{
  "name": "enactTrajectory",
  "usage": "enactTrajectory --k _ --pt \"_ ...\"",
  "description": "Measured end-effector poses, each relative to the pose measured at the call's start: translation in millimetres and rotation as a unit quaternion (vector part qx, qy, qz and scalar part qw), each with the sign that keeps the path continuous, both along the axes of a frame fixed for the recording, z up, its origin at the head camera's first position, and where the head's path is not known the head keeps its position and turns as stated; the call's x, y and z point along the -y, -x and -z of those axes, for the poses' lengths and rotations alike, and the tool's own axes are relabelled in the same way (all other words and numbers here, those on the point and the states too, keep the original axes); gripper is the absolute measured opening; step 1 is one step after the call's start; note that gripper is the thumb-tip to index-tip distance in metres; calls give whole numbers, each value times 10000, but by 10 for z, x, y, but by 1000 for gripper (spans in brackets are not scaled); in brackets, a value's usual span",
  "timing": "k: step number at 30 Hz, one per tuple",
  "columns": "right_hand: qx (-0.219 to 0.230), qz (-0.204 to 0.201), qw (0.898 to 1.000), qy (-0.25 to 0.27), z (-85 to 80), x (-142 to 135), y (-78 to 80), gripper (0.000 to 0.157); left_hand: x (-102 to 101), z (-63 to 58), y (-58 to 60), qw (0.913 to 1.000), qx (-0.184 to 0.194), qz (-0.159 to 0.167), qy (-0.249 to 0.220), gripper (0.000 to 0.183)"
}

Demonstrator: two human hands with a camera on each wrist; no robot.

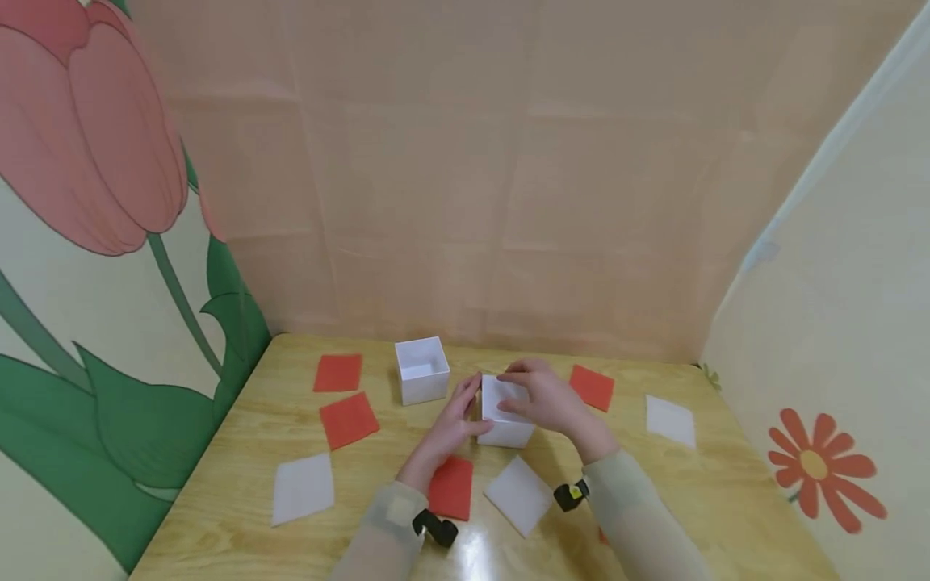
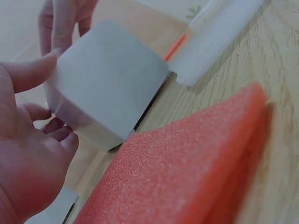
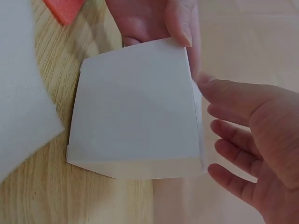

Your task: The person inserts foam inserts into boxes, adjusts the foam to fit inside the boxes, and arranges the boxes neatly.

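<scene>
A white box [image 1: 505,433] stands mid-table before me. My left hand [image 1: 452,424] holds it at its left side, thumb on the front upper edge and fingers along the side wall. Over the top of the box is my right hand [image 1: 546,397], its fingers spread and slightly bent at the white top surface [image 1: 501,394]. In the right wrist view the right thumb [image 3: 229,95] comes up to the box's upper edge, and the other fingers stay apart. I cannot tell whether the top surface is a lid or a sheet inside the box [image 3: 135,105].
Behind and to the left stands another white box [image 1: 424,390], topless. Red foam sheets [image 1: 349,420] and white foam sheets [image 1: 303,489] lie around on the wooden table [image 1: 232,484]. One red sheet [image 1: 452,488] is under the left forearm; a white one [image 1: 519,495] lies beside it.
</scene>
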State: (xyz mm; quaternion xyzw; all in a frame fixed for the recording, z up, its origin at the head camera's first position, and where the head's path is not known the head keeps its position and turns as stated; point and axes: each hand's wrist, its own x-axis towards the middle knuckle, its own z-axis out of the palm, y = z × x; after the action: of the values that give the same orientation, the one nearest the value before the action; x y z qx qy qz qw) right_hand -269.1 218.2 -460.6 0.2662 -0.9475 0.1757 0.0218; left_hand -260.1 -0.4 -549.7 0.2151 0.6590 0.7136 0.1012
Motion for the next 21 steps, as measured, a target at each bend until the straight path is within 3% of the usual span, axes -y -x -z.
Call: enactTrajectory --k 5,11,21 --pt "90 -213 9993 -293 19 8 -28 50 -30 28 -33 10000 -73 14 26 93" --pt "47 -102 9994 -314 12 -21 -62 53 -89 23 -34 9999 -106 96 69 95" --pt "50 -111 9987 -489 19 66 -15 55 -30 40 -13 9998 -184 -31 26 95"
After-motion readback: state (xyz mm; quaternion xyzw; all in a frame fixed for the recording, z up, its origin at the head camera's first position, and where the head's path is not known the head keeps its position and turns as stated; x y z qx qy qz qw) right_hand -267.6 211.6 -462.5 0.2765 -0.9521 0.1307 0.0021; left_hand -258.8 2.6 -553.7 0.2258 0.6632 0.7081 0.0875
